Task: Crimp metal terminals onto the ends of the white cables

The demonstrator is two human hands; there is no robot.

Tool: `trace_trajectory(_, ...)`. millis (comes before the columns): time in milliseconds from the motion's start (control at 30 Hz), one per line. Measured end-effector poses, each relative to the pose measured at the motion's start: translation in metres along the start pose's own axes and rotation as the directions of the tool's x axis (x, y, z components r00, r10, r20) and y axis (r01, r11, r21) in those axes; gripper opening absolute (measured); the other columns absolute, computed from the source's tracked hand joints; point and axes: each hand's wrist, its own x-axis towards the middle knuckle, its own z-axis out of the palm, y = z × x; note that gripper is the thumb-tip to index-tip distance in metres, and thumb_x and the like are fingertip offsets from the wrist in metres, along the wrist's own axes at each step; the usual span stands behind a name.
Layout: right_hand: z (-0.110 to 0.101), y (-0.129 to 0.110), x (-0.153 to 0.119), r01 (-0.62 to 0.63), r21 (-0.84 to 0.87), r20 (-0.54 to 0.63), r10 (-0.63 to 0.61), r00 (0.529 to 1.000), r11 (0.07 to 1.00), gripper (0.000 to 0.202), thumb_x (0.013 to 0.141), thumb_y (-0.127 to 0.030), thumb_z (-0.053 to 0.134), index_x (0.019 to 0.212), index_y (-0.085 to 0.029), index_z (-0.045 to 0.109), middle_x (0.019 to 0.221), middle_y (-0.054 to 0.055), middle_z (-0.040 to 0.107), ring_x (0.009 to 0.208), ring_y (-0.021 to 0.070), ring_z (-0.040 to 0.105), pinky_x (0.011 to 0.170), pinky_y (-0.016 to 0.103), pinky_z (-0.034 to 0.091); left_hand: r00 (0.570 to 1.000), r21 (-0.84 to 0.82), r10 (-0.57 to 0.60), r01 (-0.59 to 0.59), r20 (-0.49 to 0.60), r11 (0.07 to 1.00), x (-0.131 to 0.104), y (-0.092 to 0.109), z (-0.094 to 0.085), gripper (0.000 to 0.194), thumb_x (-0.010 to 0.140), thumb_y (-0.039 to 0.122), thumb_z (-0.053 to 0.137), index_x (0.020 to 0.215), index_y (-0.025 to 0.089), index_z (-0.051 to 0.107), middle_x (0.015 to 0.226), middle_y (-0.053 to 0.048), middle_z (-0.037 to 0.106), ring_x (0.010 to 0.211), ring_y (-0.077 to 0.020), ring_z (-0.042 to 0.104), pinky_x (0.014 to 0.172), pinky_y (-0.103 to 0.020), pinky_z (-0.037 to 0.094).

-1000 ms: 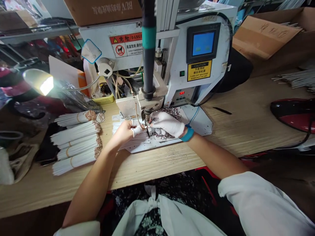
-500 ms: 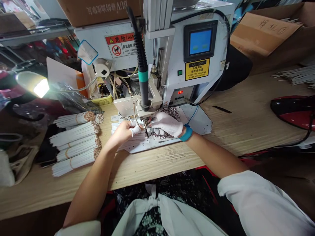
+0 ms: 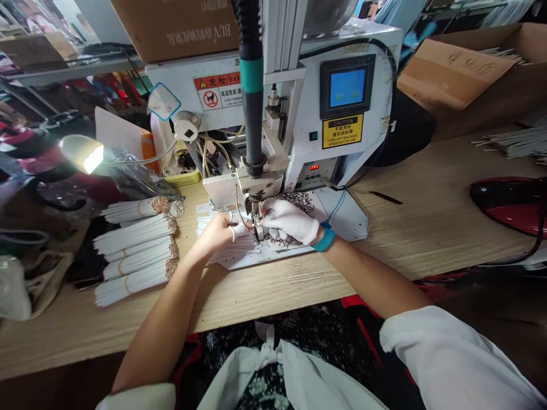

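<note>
My left hand [image 3: 221,230], with white covers on some fingertips, is closed in a pinch at the left of the soldering machine's tip area. Whatever it pinches is too small and hidden to name. White wires [image 3: 239,250] lie on the metal base plate [image 3: 352,219] beneath and beside it. From the right, my right hand [image 3: 293,219], in a white glove with grey fingertip covers, closes its fingers close under the soldering iron [image 3: 253,125]. What those fingers hold is hidden. A heap of small dark-and-white parts [image 3: 301,200] lies behind and under this hand.
Banded bundles of white wires [image 3: 137,250] lie at left, near a lit lamp [image 3: 85,154] and a yellow basket [image 3: 183,177]. The machine's screen [image 3: 347,87] is lit. A thin dark tool [image 3: 385,197] and a red-and-black device [image 3: 508,205] are at right.
The soldering iron has risen relative to the machine's frame. Both hands stay at nearly the same place by the tip, still pinched. The whole view has shifted slightly.
</note>
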Motion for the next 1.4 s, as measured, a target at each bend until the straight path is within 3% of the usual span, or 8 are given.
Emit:
trace_trajectory(133,0.0,-0.003,0.0,-0.024,0.01,0.006,0.024,1.0,1.0,0.017,0.077,-0.004,0.056,0.082,-0.018,0.048,0.049,-0.01,0.049,0.032,0.0059,0.047,0.026,0.013,0.033,0.999,-0.048,-0.039,0.039,0.002,0.998,0.001,0.003,0.001,0.033,0.055,0.048,0.067,0.053,0.017,0.056,0.051,0.004,0.042,0.055,-0.0107,0.036,0.053,-0.023,0.03)
trace_trajectory(333,-0.002,-0.002,0.002,-0.046,0.02,0.022,0.045,0.999,0.999,0.018,0.079,-0.003,0.055,0.083,-0.018,0.048,0.048,-0.01,0.047,0.032,0.0058,0.045,0.026,0.013,0.032,0.993,-0.049,-0.115,0.116,0.009,0.992,0.003,0.003,0.001,0.035,0.052,0.048,0.068,0.045,0.017,0.051,0.044,0.007,0.034,0.048,-0.007,0.025,0.049,-0.023,0.021)
trace_trajectory(633,-0.001,-0.006,0.001,-0.06,0.061,0.014,0.059,0.998,0.996,0.017,0.077,-0.003,0.058,0.081,-0.017,0.05,0.047,-0.009,0.048,0.03,0.0064,0.044,0.026,0.015,0.033,0.996,-0.069,-0.085,0.086,0.018,0.994,0.003,0.005,0.0,0.034,0.051,0.049,0.069,0.05,0.017,0.058,0.048,0.006,0.042,0.049,-0.0074,0.029,0.049,-0.022,0.023)
trace_trajectory(900,-0.001,-0.011,-0.004,-0.046,0.06,0.038,0.044,0.998,0.997,0.019,0.078,-0.001,0.057,0.08,-0.017,0.048,0.045,-0.011,0.046,0.029,0.0051,0.042,0.026,0.014,0.032,0.998,-0.059,-0.057,0.058,0.026,0.997,0.006,-0.003,-0.002,0.033,0.053,0.048,0.068,0.052,0.016,0.059,0.05,0.005,0.042,0.051,-0.0083,0.03,0.051,-0.023,0.024)
trace_trajectory(1100,0.001,-0.005,0.0,-0.025,0.065,0.013,0.024,1.0,0.998,0.021,0.08,-0.002,0.057,0.085,-0.019,0.045,0.05,-0.011,0.048,0.032,0.0061,0.046,0.025,0.014,0.032,0.998,-0.03,-0.063,0.064,0.03,0.998,0.005,0.002,0.001,0.037,0.054,0.052,0.068,0.051,0.017,0.056,0.049,0.005,0.042,0.052,-0.0091,0.03,0.051,-0.023,0.026)
trace_trajectory(1200,-0.007,-0.009,-0.001,-0.039,0.002,0.043,0.038,0.998,0.999,0.019,0.082,-0.004,0.057,0.086,-0.018,0.046,0.05,-0.01,0.049,0.032,0.0065,0.046,0.026,0.015,0.035,0.997,-0.023,-0.077,0.077,0.02,0.997,0.004,0.006,0.0,0.039,0.052,0.054,0.068,0.049,0.018,0.053,0.048,0.005,0.043,0.05,-0.0087,0.03,0.05,-0.023,0.026)
trace_trajectory(1333,-0.029,-0.019,-0.013,0.023,-0.122,-0.007,-0.024,1.0,0.992,0.012,0.082,-0.004,0.057,0.085,-0.015,0.053,0.062,-0.003,0.06,0.043,0.0092,0.059,0.033,0.016,0.045,0.997,0.034,-0.073,0.073,0.004,0.997,-0.008,0.011,-0.008,0.036,0.057,0.051,0.067,0.051,0.017,0.056,0.046,0.005,0.043,0.047,-0.0089,0.031,0.048,-0.023,0.027)
trace_trajectory(1400,-0.035,-0.019,-0.018,0.004,-0.118,0.087,0.006,0.996,0.993,0.006,0.083,-0.009,0.06,0.086,-0.014,0.058,0.07,0.001,0.065,0.047,0.0103,0.063,0.036,0.017,0.048,0.999,0.12,-0.032,0.03,0.011,0.992,-0.02,0.013,-0.01,0.03,0.062,0.045,0.067,0.056,0.017,0.06,0.05,0.002,0.051,0.05,-0.011,0.04,0.05,-0.023,0.031)
